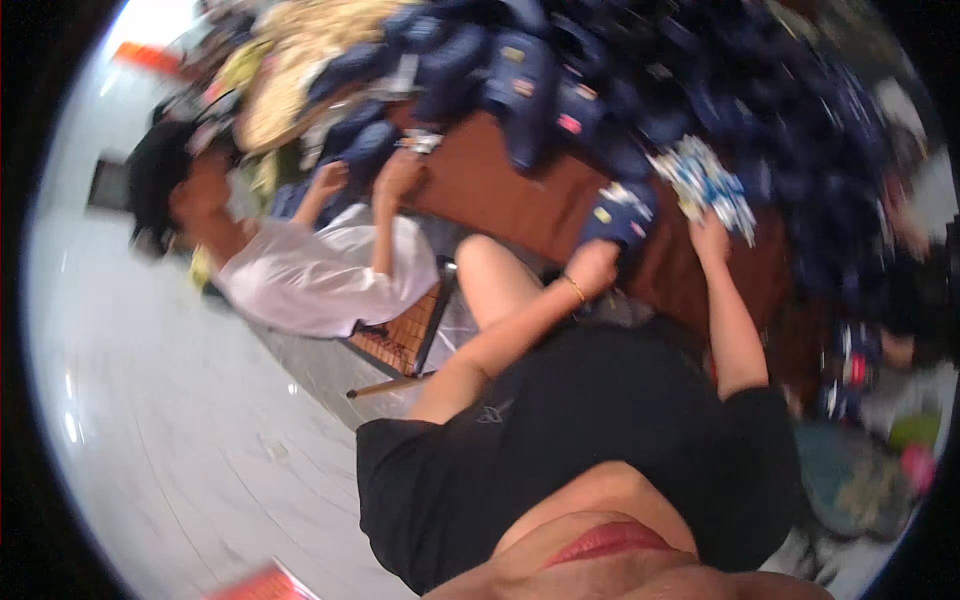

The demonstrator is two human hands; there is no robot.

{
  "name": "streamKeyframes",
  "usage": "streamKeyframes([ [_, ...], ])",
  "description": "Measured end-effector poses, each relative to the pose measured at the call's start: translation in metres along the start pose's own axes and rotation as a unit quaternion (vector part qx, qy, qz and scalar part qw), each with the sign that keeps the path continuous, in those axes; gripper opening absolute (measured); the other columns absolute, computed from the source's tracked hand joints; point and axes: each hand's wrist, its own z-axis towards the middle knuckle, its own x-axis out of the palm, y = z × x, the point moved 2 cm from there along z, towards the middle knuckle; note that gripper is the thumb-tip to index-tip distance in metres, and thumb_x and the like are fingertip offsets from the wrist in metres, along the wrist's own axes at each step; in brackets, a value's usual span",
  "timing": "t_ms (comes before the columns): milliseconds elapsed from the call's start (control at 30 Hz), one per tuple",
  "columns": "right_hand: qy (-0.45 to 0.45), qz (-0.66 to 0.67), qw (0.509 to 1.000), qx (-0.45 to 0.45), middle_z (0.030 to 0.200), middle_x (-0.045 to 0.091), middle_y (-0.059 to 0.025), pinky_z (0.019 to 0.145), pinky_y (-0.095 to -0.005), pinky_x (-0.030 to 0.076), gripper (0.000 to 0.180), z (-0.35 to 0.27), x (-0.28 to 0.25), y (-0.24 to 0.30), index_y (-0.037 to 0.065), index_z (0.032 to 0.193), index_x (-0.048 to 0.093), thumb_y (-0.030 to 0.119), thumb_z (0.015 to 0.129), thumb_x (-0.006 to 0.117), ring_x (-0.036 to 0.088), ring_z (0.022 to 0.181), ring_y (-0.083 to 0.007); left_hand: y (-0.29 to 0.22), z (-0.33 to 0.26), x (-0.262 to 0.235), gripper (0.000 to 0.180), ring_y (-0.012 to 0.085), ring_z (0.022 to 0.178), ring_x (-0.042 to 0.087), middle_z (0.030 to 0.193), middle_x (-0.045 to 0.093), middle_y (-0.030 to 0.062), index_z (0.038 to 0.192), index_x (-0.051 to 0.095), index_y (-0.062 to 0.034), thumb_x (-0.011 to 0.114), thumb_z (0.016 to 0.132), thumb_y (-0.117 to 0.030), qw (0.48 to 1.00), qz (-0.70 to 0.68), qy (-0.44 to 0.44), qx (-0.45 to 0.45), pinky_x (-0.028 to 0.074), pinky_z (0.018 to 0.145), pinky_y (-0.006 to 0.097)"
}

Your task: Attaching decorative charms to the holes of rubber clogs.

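A navy clog-like shoe [624,214] with small yellow, white and pink pieces on its upper is gripped at its near end by my left hand [592,268]. A gold-coloured bracelet circles that wrist. My right hand [710,238] is at the near edge of a heap of small white and blue pieces [708,180]. Its fingers are blurred and partly hidden among the pieces, so I cannot tell whether it grips any. Both hands are over a reddish-brown work surface [490,175].
Many navy shoes [450,75] pile along the far side and right. At left, a co-worker in a white top [310,270] sits on a woven-seat chair [395,335], hands near small white pieces [422,142]. A tan woven tray [290,80] lies beyond; another person's hand [898,350] shows at right.
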Motion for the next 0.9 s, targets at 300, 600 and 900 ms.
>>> streamKeyframes([
  [300, -0.081, 0.063, 0.995, 0.001, 0.08, 0.06, -0.0145, 0.067, -0.0407, 0.044, 0.027, 0.025, -0.001, -0.008, 0.007, 0.096, 0.055, 0.022, 0.074, 0.057, 0.057, 0.077, -0.0321, 0.028, 0.025, 0.031, 0.027, 0.0386, 0.075, 0.056, 0.08, 0.058, 0.0245, 0.08, 0.057, 0.0009, 0.045, 0.08, -0.023, 0.999, 0.019, 0.005, 0.039, 0.044, 0.07, 0.046],
  [600, -0.015, -0.101, 0.994, -0.037, 0.095, 0.053, -0.021, 0.073, -0.0454, 0.042, 0.031, 0.004, 0.015, 0.009, 0.01, 0.104, 0.056, 0.031, 0.08, 0.052, 0.052, 0.088, -0.0381, -0.003, 0.005, 0.02, 0.025, 0.0363, 0.082, 0.057, 0.09, 0.058, 0.0228, 0.091, 0.058, -0.0014, 0.043, 0.076, -0.015, 0.994, -0.05, 0.097, -0.013, 0.044, 0.074, 0.045],
  [900, -0.053, -0.121, 0.991, -0.017, 0.1, 0.05, -0.0155, 0.068, -0.0455, 0.043, 0.028, 0.026, -0.016, 0.034, 0.01, 0.103, 0.049, 0.019, 0.077, 0.054, 0.055, 0.083, -0.0353, 0.005, -0.002, 0.021, 0.029, 0.0373, 0.084, 0.056, 0.093, 0.057, 0.0233, 0.1, 0.053, -0.003, 0.041, 0.078, -0.017, 0.995, -0.061, -0.04, 0.062, 0.043, 0.076, 0.045],
])
